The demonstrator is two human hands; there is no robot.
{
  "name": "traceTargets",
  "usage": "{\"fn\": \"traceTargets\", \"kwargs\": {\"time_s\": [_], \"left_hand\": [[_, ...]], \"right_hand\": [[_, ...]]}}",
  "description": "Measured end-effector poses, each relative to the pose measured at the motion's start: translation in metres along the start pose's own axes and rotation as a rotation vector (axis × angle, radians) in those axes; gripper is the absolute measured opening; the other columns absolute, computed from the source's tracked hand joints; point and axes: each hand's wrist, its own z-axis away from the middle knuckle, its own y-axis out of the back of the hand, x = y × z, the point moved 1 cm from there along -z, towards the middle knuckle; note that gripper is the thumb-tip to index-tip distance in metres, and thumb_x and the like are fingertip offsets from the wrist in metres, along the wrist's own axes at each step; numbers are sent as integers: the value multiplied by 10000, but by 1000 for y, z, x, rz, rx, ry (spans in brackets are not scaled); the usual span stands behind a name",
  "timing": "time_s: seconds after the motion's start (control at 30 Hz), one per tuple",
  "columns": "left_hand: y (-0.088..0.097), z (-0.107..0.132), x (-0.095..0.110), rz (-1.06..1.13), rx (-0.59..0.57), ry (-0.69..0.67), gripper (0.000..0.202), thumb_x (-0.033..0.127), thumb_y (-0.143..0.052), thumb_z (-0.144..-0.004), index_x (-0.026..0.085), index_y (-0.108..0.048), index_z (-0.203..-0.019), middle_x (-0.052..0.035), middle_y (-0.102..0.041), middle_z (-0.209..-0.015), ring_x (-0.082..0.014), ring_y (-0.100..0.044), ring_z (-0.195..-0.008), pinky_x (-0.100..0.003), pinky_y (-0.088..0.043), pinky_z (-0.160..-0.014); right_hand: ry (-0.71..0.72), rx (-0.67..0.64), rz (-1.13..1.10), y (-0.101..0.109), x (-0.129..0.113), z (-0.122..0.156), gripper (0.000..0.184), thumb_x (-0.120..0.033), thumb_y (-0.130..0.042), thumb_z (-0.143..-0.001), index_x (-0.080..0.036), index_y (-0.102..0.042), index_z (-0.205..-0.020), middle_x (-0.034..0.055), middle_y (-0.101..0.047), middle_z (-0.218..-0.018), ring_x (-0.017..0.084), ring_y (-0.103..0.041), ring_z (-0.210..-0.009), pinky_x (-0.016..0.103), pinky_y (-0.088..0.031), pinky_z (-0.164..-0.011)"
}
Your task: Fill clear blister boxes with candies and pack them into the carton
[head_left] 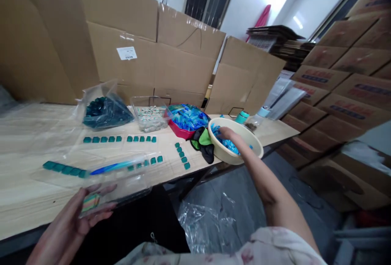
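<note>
My left hand is closed round one end of a clear plastic case at the table's front edge. A small striped block in green, orange and cream lies in that end. Just beyond the case is a long blue stick, tapered at its tip; whether it rests inside clear plastic I cannot tell. My right hand reaches into a cream basin of small blue pieces; its fingertips are hidden there. Teal blocks form a row left of the stick.
More teal blocks stand in short rows on the table. Behind are a bag of teal pieces, a clear tub of striped blocks and a red tray of blue sticks. A black-and-green cloth item touches the basin.
</note>
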Motion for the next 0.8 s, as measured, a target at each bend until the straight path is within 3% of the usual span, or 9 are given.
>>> {"fn": "traceTargets", "kwargs": {"time_s": [0.1,0.2,0.27,0.33,0.37,0.43,0.5,0.63,0.8], "left_hand": [[-26,9,-4,-18,-96,-65,410,375,-693,-718,154,-591,-1048,-119,-697,-1054,-278,-700,-731,-370,-603,-605],[-36,10,-5,-7,-166,-120,346,368,-592,-814,139,-555,-1071,-148,-683,-1066,-259,-699,-722,-367,-593,-612],[-35,9,-6,7,-175,-148,326,366,-542,-852,143,-530,-1090,-153,-673,-1077,-251,-699,-733,-375,-589,-634],[-35,8,-7,28,-168,-165,314,368,-520,-867,149,-516,-1092,-150,-666,-1086,-247,-700,-745,-385,-584,-661],[-35,8,-8,44,-163,-172,311,372,-517,-870,152,-511,-1090,-148,-663,-1089,-247,-700,-753,-390,-580,-673],[-39,7,-12,87,-166,-186,311,381,-512,-873,159,-501,-1090,-146,-655,-1102,-253,-699,-783,-404,-572,-703],[-44,8,-17,138,-181,-206,312,390,-505,-877,168,-492,-1095,-144,-642,-1126,-259,-695,-821,-418,-561,-737],[-51,13,-25,197,-184,-232,314,409,-501,-878,178,-487,-1090,-141,-622,-1154,-258,-692,-843,-430,-546,-765],[-38,26,-24,249,-122,-298,305,411,-489,-885,181,-494,-1085,-128,-622,-1146,-254,-693,-831,-448,-540,-775]], "right_hand": [[56,21,-104,-14,-1,-12,249,-67,-640,-688,-117,-545,-463,110,-653,-680,220,-636,-816,315,-449,-752],[86,172,-330,-15,8,-17,383,-44,-639,-677,-176,-430,-384,112,-612,-593,288,-634,-831,426,-458,-769],[101,279,-439,-7,12,-16,348,-106,-627,-712,-191,-459,-419,90,-588,-562,285,-637,-791,450,-461,-753],[107,392,-652,6,4,-2,181,-201,-646,-726,-183,-572,-561,39,-568,-542,240,-629,-656,419,-482,-677],[131,412,-820,12,-7,11,94,-251,-659,-729,-179,-618,-683,24,-583,-572,210,-619,-601,392,-489,-634],[205,323,-1149,19,-44,47,295,-291,-730,-673,-188,-630,-930,6,-627,-655,168,-618,-554,341,-499,-587],[319,184,-1289,18,-93,88,454,-310,-724,-695,-198,-591,-1114,8,-652,-737,148,-636,-579,314,-513,-598],[470,4,-1279,-11,-179,151,367,-356,-672,-751,-142,-634,-1047,11,-650,-645,151,-634,-578,284,-514,-575],[589,276,-1019,-48,-234,189,166,-302,-601,-829,-158,-659,-887,20,-631,-689,129,-556,-586,286,-484,-609]]}}
